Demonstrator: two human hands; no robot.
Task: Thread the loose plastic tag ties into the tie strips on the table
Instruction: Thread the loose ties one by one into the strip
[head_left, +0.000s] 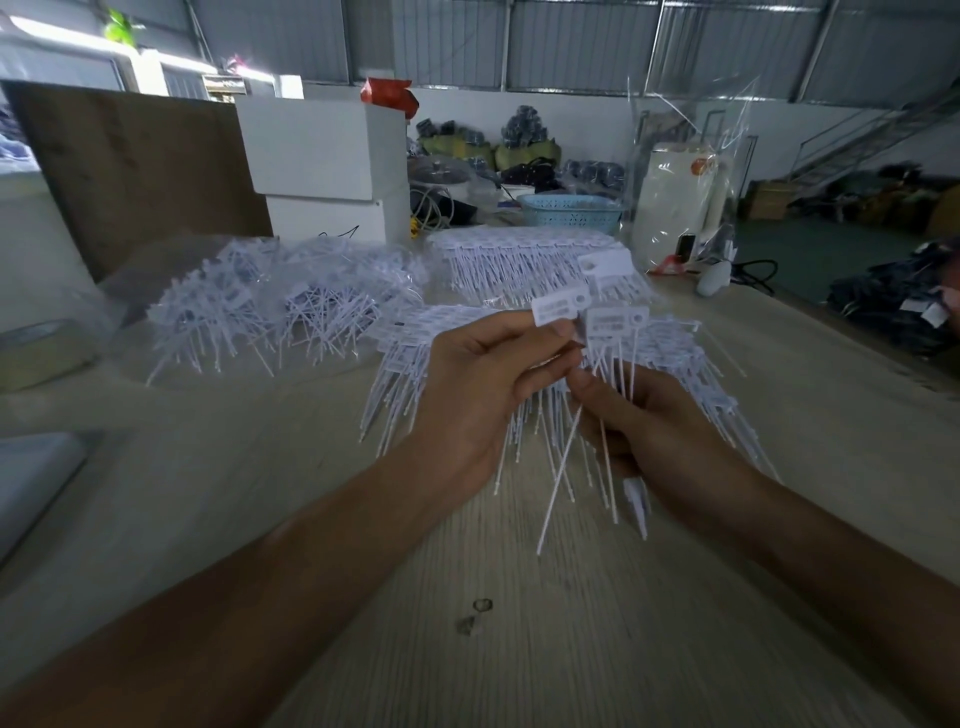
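Several heaps of white ties sit across the table (571, 649), left to right. Far left, a loose pile (270, 306) lies jumbled in a clear bag, tails pointing every way; likely the unthreaded stock, parked within reach but out of the working area. Behind it stand two white boxes (327, 166). Next right, a far strip (524, 260) lies flat at the back with its heads in a row and tails combed toward the person, so probably finished or waiting. A blue basket (571, 210) is behind that.

Centre, the near strip (405, 358) fans out directly under the hands, tails hanging toward the table edge. Working over it keeps the target close.

Left hand (478, 379): fingers curled, thumb and forefinger pinching a tag head (558, 306), label side up and lifted clear of the strip. My read is that this steadies the hole for threading.

Right hand (649, 421): fingers curled round a small bunch of tails (566, 467), thumb tip close against the left fingers. One tail slants down and left, free of the bunch; whether its tip is in any hole I cannot tell, too blurred.

Both hands are nearly touching, held above the table.
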